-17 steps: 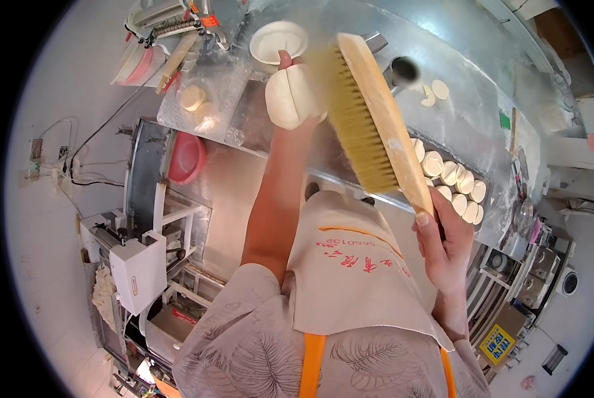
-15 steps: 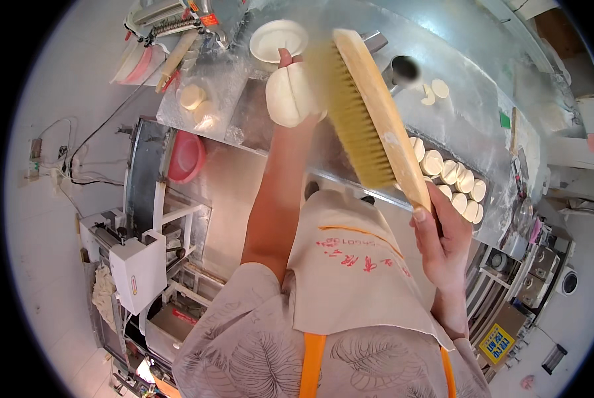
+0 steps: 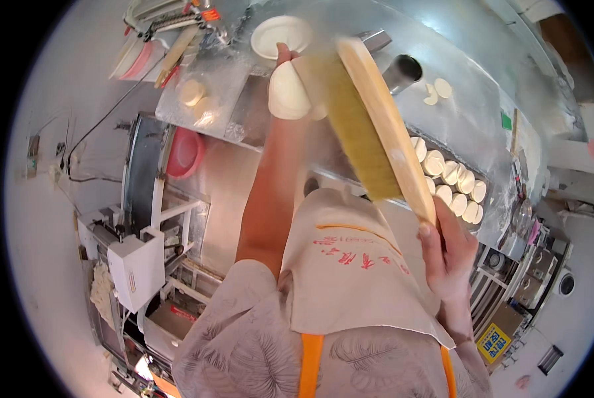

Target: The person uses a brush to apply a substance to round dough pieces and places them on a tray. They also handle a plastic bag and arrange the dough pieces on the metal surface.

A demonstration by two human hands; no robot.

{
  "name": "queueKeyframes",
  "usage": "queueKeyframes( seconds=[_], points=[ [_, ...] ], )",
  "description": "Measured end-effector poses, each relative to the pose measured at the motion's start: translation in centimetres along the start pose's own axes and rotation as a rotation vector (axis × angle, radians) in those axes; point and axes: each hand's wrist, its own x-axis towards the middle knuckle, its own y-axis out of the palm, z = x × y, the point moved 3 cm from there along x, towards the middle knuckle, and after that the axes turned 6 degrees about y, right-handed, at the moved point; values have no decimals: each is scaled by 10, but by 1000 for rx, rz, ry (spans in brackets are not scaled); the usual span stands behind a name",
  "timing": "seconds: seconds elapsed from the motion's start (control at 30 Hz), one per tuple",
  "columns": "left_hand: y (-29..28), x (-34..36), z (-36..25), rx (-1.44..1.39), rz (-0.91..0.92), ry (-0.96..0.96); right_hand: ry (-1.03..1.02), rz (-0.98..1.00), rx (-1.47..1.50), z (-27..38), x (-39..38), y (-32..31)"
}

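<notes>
In my right hand is the handle end of a long wooden bench brush, its fingers wrapped round the wood. The yellow bristles face left and are blurred in their upper part. Beyond the brush's left side, my left hand holds a pale rounded dough piece; the dough covers most of the hand, with a fingertip showing above it. Another pale dough edge shows blurred beside it, close to the bristles. Whether bristles and dough touch, I cannot tell. A white bowl stands on the metal worktable just past my left hand.
Folded dough pieces fill a dark tray at the table's right. A metal cup and flat dough scraps lie farther back. Two dough rounds sit at the left. A pink basin is below the table's left edge.
The brush has shifted slightly down and right with my right hand. The dough in my left hand shows a smooth side now, where a crease between two lobes showed before.
</notes>
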Motion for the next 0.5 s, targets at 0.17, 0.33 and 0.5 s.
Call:
queueKeyframes(
  seconds=[0.17,0.33,0.5],
  points=[
    [22,-1,3,59,-5,-37,-173,-16,-41,12,36,27],
    [2,-1,-13,274,-115,15,19,5,-6,-14,-5,12],
    [77,4,20,301,-584,-20,-75,-80,-32,-3,22,16]
  ],
)
